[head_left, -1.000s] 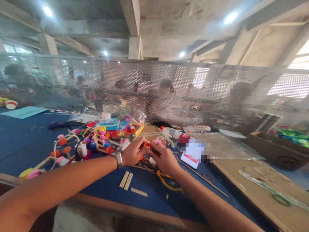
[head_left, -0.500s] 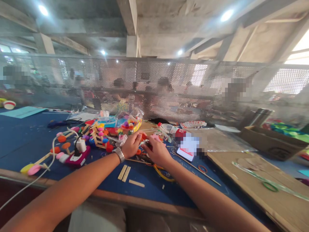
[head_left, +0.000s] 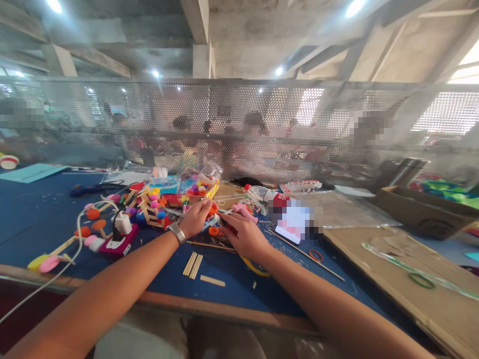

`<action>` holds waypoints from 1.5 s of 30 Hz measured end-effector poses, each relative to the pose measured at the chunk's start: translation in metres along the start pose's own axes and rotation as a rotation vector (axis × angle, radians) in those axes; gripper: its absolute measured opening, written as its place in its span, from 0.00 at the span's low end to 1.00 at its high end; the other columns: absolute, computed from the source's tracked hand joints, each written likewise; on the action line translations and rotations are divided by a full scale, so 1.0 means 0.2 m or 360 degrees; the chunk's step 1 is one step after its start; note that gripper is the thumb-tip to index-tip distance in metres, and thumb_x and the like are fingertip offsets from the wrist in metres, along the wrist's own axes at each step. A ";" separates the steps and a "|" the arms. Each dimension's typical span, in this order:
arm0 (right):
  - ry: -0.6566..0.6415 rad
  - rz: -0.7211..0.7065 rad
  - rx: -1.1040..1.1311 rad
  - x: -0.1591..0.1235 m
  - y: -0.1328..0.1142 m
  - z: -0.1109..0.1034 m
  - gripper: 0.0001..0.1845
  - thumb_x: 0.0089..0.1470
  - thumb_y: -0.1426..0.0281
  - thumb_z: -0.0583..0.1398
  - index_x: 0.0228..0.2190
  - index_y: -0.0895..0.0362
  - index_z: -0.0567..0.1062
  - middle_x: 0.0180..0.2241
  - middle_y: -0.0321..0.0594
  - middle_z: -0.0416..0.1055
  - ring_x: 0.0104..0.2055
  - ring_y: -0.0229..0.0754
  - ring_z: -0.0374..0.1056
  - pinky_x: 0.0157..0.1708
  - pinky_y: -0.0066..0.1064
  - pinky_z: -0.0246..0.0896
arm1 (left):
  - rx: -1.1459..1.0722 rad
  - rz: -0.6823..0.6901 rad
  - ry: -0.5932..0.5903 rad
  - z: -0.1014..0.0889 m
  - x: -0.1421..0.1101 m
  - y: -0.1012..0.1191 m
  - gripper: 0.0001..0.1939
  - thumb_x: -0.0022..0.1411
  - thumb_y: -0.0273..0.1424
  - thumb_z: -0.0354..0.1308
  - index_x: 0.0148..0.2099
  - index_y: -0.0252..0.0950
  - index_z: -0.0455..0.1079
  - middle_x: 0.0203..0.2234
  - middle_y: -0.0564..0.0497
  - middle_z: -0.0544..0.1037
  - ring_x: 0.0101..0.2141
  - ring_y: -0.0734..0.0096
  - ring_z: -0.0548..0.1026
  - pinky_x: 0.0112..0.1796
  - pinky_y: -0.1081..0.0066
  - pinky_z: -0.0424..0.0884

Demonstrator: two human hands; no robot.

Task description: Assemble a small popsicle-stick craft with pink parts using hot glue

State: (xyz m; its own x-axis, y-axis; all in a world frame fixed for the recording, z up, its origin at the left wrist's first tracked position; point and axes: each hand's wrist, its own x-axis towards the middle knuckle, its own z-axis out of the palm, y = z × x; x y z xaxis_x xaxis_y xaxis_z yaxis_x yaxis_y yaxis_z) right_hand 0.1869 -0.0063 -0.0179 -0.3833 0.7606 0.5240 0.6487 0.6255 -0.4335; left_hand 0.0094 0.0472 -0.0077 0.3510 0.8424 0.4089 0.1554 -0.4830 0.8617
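Observation:
My left hand, with a metal watch on its wrist, pinches a small round orange piece between thumb and fingers. Just right of it, my right hand has its fingers stretched out, palm down, the index fingertip close to the orange piece. Below the fingertips lies an orange ring-shaped piece. Behind the right hand is a pink tool that looks like a glue gun. Several flat wooden sticks lie in front of the hands, with a single stick beside them.
Left stand a stick model with coloured discs and a purple power strip with a white cable. A bottle, a phone and a thin rod lie right. Cardboard and a box are farther right.
My hands have drawn slightly apart. The left moved a little left with the orange piece; the right hand's fingers have straightened, and the pink tool behind shows more.

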 end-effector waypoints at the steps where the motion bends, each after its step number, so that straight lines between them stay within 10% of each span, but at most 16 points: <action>1: 0.0004 0.0004 -0.0010 0.00 0.00 0.00 0.21 0.60 0.66 0.55 0.53 0.56 0.71 0.44 0.47 0.76 0.45 0.47 0.71 0.46 0.38 0.65 | 0.0001 0.0004 -0.0005 0.00 0.00 0.00 0.29 0.62 0.56 0.43 0.34 0.34 0.66 0.19 0.56 0.62 0.20 0.76 0.61 0.23 0.73 0.59; 45: 0.0017 0.0074 -0.0008 0.01 0.01 -0.03 0.17 0.58 0.68 0.56 0.48 0.58 0.75 0.43 0.47 0.77 0.45 0.47 0.72 0.44 0.36 0.65 | 0.0220 0.0082 -0.0076 -0.02 0.00 0.01 0.25 0.65 0.50 0.45 0.40 0.33 0.68 0.22 0.54 0.67 0.23 0.75 0.66 0.27 0.73 0.64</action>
State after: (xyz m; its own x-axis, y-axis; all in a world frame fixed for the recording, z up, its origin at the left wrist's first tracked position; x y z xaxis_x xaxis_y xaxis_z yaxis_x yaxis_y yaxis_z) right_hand 0.1913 -0.0041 -0.0133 -0.3456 0.7871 0.5109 0.6691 0.5884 -0.4539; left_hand 0.0056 0.0474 -0.0048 0.4048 0.8048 0.4341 0.2608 -0.5566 0.7888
